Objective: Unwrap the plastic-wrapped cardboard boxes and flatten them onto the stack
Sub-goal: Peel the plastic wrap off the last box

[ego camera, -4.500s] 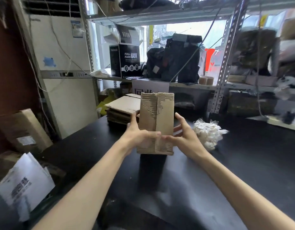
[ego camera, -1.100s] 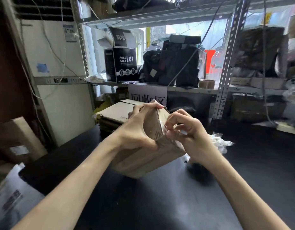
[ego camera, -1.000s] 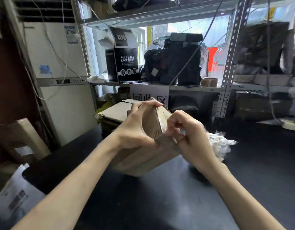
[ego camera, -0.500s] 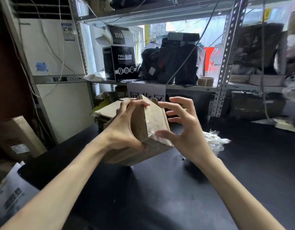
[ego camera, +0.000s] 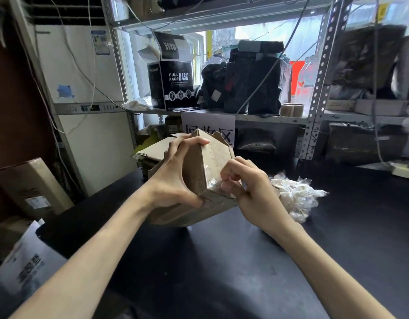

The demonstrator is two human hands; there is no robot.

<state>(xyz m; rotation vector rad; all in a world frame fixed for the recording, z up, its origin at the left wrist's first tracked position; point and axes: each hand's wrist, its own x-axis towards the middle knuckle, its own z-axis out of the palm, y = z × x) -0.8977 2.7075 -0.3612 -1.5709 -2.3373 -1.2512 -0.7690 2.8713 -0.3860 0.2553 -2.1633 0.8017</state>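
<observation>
A small brown cardboard box (ego camera: pixel 213 168) covered in clear plastic film is held tilted above the black table (ego camera: pixel 221 261). My left hand (ego camera: pixel 175 178) grips its left side, fingers curled over the top edge. My right hand (ego camera: pixel 247 187) has its fingers curled and pinches the plastic film at the box's lower right corner. Behind the box, at the table's far edge, lies the stack of flattened cardboard (ego camera: pixel 152 150). A crumpled heap of clear plastic wrap (ego camera: pixel 295 196) sits on the table just right of my right hand.
A metal shelf rack (ego camera: pixel 314 93) stands behind the table with a black "Full Face Mask" box (ego camera: pixel 175 88), dark bags and a tape roll (ego camera: pixel 291 109). A white cabinet (ego camera: pixel 83 88) stands at left; a cardboard carton (ego camera: pixel 31 187) and printed paper (ego camera: pixel 28 261) lie at lower left.
My right hand, spread open beside the box half a second ago, has curled in and now pinches the film at the box's lower corner. My left hand keeps its grip.
</observation>
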